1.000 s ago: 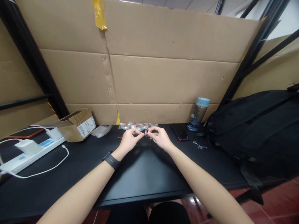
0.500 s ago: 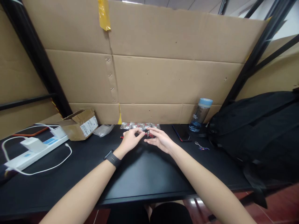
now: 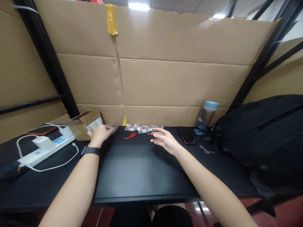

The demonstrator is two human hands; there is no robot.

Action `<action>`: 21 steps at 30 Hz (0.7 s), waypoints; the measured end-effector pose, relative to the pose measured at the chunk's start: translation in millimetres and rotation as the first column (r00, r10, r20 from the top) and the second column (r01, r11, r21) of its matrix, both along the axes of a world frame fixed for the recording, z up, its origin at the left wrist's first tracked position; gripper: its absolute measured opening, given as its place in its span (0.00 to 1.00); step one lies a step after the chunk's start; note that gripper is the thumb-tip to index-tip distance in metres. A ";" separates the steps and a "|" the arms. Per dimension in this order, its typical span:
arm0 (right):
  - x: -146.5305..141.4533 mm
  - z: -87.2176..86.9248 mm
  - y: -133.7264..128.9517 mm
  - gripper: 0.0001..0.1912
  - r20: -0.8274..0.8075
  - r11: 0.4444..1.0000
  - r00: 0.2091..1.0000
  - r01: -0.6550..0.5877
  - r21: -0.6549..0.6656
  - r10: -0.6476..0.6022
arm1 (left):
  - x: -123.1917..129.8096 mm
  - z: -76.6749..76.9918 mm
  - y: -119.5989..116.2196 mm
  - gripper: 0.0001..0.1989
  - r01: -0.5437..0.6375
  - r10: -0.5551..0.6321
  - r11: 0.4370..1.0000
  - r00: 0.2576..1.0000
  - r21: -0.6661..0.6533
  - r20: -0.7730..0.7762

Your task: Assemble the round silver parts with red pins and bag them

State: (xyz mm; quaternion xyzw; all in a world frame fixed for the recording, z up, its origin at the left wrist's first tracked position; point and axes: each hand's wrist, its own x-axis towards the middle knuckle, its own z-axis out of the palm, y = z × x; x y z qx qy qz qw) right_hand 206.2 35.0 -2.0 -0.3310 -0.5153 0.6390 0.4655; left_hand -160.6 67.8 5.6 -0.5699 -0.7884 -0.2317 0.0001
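My left hand (image 3: 100,135), with a dark watch on its wrist, is at the front of the cardboard box (image 3: 82,130), its fingers reaching toward clear plastic bags (image 3: 114,128); whether it grips one is hidden. My right hand (image 3: 165,141) is closed around a small shiny item with a red part (image 3: 150,134), held between thumb and fingers above the black table. A red cord (image 3: 130,136) lies on the table between the hands. Behind it, several clear packets with silvery and red contents (image 3: 143,128) form a row along the cardboard wall.
A white power strip (image 3: 50,148) with chargers and cables is at the left. To the right are a phone (image 3: 186,136), a blue-lidded bottle (image 3: 205,118), a small keychain (image 3: 206,150) and a black backpack (image 3: 262,132). The table's front edge (image 3: 146,200) runs below.
My left hand has left my right hand and moved left to the box and plastic bags. The red cord now lies uncovered. My right hand still holds the small item. The view has shifted slightly.
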 end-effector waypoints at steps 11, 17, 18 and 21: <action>4.5 7.0 -1.6 0.23 0.031 0.997 0.999 0.040 0.063 -0.042 | 8.5 13.7 -11.3 0.14 -0.162 0.159 0.916 0.987 0.366 0.039; 8.2 12.5 -1.9 0.22 0.042 0.988 0.994 0.095 0.121 -0.100 | 60.8 17.7 -15.8 0.10 0.330 -0.389 0.811 0.921 0.484 0.023; 9.8 14.1 -1.5 0.22 0.043 0.985 0.992 0.112 0.131 -0.118 | 74.5 15.1 -16.9 0.09 0.459 -0.522 0.763 0.853 0.455 0.013; 16.0 18.6 1.4 0.23 0.062 0.971 0.979 0.182 0.156 -0.193 | 113.7 4.0 -22.3 0.05 0.745 -0.776 0.597 0.630 0.297 -0.020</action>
